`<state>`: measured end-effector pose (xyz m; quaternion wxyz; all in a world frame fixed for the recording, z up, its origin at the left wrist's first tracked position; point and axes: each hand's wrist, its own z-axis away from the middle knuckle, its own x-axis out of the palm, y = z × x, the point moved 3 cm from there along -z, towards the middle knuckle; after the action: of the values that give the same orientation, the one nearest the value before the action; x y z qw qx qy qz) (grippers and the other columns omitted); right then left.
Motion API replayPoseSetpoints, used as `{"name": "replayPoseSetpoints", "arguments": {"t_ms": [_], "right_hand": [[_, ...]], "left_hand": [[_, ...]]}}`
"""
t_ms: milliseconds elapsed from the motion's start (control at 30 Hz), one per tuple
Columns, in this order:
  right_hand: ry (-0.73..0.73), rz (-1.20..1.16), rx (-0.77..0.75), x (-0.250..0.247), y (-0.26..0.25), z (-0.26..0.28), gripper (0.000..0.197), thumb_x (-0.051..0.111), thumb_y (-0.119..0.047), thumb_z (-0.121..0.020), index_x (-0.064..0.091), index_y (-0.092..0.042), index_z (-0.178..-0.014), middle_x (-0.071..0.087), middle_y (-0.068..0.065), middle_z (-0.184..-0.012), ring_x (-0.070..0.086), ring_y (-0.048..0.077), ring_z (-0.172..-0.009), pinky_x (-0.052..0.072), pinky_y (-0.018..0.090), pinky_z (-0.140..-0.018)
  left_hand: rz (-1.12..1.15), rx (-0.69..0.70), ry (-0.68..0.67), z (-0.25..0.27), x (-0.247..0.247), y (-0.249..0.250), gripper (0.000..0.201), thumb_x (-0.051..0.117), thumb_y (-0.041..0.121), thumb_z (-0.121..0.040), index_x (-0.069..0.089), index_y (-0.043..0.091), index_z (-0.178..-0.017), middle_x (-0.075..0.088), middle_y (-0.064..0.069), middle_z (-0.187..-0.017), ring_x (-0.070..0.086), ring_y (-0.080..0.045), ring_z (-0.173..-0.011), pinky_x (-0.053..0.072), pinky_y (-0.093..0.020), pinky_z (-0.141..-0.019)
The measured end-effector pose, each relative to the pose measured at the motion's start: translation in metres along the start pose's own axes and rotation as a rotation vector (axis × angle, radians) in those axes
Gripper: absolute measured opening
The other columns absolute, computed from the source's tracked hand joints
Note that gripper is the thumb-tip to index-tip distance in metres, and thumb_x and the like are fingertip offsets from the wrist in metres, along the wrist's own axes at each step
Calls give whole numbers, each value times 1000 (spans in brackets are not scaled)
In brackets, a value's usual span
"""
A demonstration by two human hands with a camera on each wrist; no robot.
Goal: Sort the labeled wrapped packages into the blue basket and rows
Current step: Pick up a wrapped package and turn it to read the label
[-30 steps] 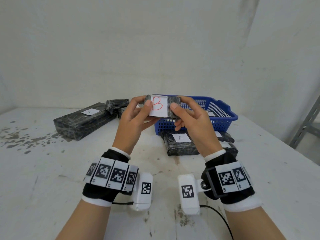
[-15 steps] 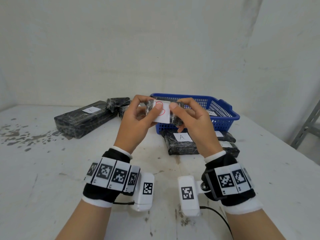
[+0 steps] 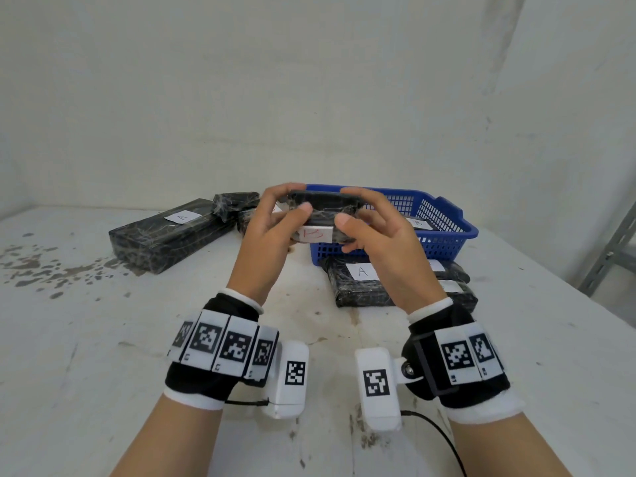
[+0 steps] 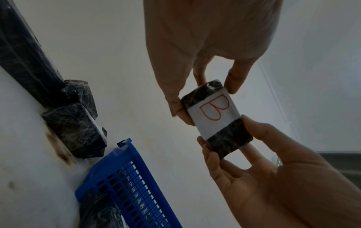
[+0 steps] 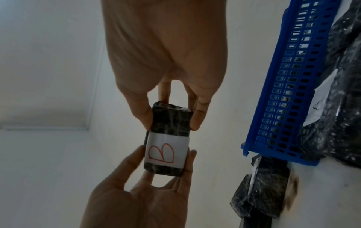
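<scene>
B-labeled package (image 3: 323, 215) hovering in the air at the near edge of the blue basket (image 3: 444, 215), left hand (image 3: 275, 232) and right hand (image 3: 375, 232) each pinching one end.

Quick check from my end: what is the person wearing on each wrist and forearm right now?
Left hand and right hand are bare. Each wrist carries a black fabric wrist band edged in white, ringed with white square tiles printed with black coded markers. A white rounded camera box with one such marker hangs at each wrist, trailing a thin black cable.
</scene>
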<state>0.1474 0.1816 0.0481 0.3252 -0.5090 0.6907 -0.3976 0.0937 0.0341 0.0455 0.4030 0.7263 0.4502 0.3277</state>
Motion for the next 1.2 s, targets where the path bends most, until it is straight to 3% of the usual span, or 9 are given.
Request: {"name": "replayPoseSetpoints", "arguments": {"t_ms": [133, 333, 500, 633, 800, 933, 1033, 1133, 1200], "right_hand": [[-21, -49, 3, -1, 1, 0, 30, 63, -10, -96, 63, -21, -124, 73, 3, -95, 70, 11, -87, 59, 27, -83], [-20, -47, 0, 1, 3, 0, 32, 67, -9, -93, 62, -19, -122, 75, -1, -90, 72, 9, -86, 58, 25, -85], [11, -7, -18, 1, 4, 2, 28, 64, -2, -93, 63, -25, -110, 71, 19, -98, 67, 17, -87, 57, 28, -84], [28, -4, -23, -1, 4, 1, 24, 68, -8, -92, 64, -22, -111, 74, 17, -98, 70, 17, -86, 59, 28, -79], [57, -19, -14, -2, 4, -1, 26, 71, -13, -91, 66, -13, -116, 75, -5, -85, 72, 13, -80, 59, 31, -65], [65, 9, -5, -1, 2, 2, 20, 68, -20, -93, 67, -20, -113, 75, -3, -87, 73, 18, -77, 58, 32, -60], [63, 19, 13, 1, 0, 3, 16, 63, -27, -96, 67, -24, -112, 75, 0, -87, 68, 22, -59, 53, 31, -49], [67, 31, 10, 1, 0, 4, 17, 61, -30, -97, 68, -25, -111, 74, 1, -88, 61, 18, -50, 42, 31, -44], [71, 14, 15, 0, 0, 4, 16, 60, -31, -98, 68, -24, -110, 73, -2, -85, 61, 16, -54, 43, 31, -46]], "left_hand": [[-14, 15, -13, -1, 0, 0, 27, 52, 2, -95, 55, 16, -118, 70, 10, -72, 65, -6, -67, 51, -25, -68], [-12, -25, -12, 0, -2, -1, 30, 55, 3, -94, 55, 12, -123, 70, -4, -92, 70, -14, -80, 60, -33, -66], [-8, -21, -27, 0, 1, -4, 34, 55, -3, -92, 53, 6, -125, 68, -12, -104, 71, -16, -85, 57, -25, -66], [-2, -8, -52, 0, 3, -5, 37, 58, 0, -92, 53, 8, -128, 69, -10, -104, 71, -14, -86, 56, -23, -68], [25, 21, -24, 0, 2, -2, 28, 59, 9, -94, 57, 12, -122, 70, -7, -94, 70, -10, -78, 55, -22, -62], [-10, 48, 0, 0, 1, -2, 19, 58, 13, -95, 61, 13, -114, 70, -1, -90, 70, -8, -76, 56, -24, -61], [-56, 47, 14, 1, 1, -2, 21, 56, 28, -96, 61, 16, -113, 70, 5, -85, 69, -4, -73, 55, -23, -58], [-105, 30, 7, 1, 1, -1, 30, 48, 41, -97, 60, 18, -112, 73, 8, -84, 71, -14, -74, 55, -28, -56], [-81, 29, 12, 0, -1, -3, 24, 49, 35, -99, 58, 20, -115, 72, 9, -86, 71, -17, -75, 53, -31, -57]]}}
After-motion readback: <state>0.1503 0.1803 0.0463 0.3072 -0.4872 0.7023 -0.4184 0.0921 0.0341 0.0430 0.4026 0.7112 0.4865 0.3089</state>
